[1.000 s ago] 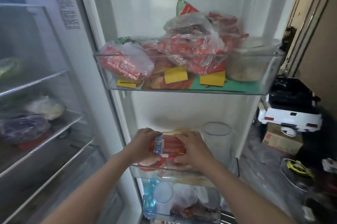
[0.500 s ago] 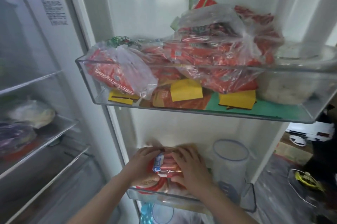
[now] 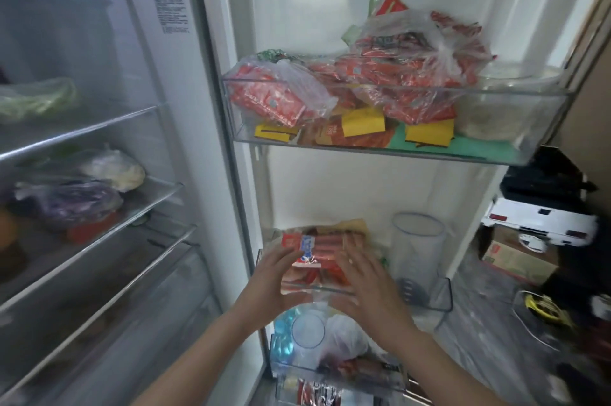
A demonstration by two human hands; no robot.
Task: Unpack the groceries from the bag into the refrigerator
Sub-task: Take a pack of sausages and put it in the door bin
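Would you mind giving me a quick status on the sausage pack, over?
Both hands, left and right, open beside sausage pack. Pack lies in middle door bin. Clear container stands right of it.

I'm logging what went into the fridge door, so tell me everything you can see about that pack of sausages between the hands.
The sausage pack is a clear plastic wrap over red-orange links lying side by side, with a red, white and blue label near its left end. It lies roughly flat atop other packets in the middle door bin, beside a clear container. Left hand and right hand flank it, fingers straight.
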